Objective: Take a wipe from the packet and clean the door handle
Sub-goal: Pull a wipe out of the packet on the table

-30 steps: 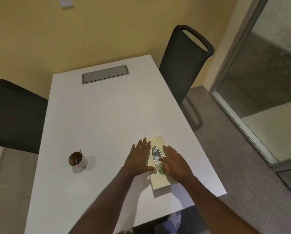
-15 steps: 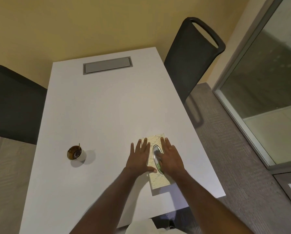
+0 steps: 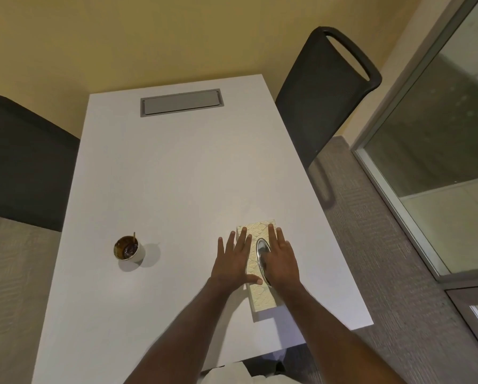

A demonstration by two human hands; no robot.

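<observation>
Since a second ago both hands have slid a little forward along the wipe box [image 3: 260, 273], the fingers now reaching closer to its far end, and the head camera has tipped so that more of the table's far end shows. Both palms lie flat and spread on the box, gripping nothing: the left hand [image 3: 232, 264] covers its left edge with the thumb stretched across the patterned top, and the right hand [image 3: 280, 261] covers its right side, partly over the oval dispensing slot [image 3: 261, 254]. No wipe can be seen coming out of the slot.

That cream, patterned box lies lengthwise on the white table [image 3: 177, 176], in the near right part, its near end close to the table's front edge and its right side near, but not at, the right edge. To the left, well apart from the box, stands a small cup [image 3: 128, 249] holding something brown with a stick in it; bare tabletop lies between them. Beyond the box the surface runs open up to a grey cable hatch [image 3: 180, 102] near the far edge.

One dark chair [image 3: 323, 98] stands at the table's right far side, another [image 3: 24, 167] at its left. Carpeted floor [image 3: 384, 245] lies open to the right, bounded by a glass panel in a metal frame [image 3: 393, 212].
</observation>
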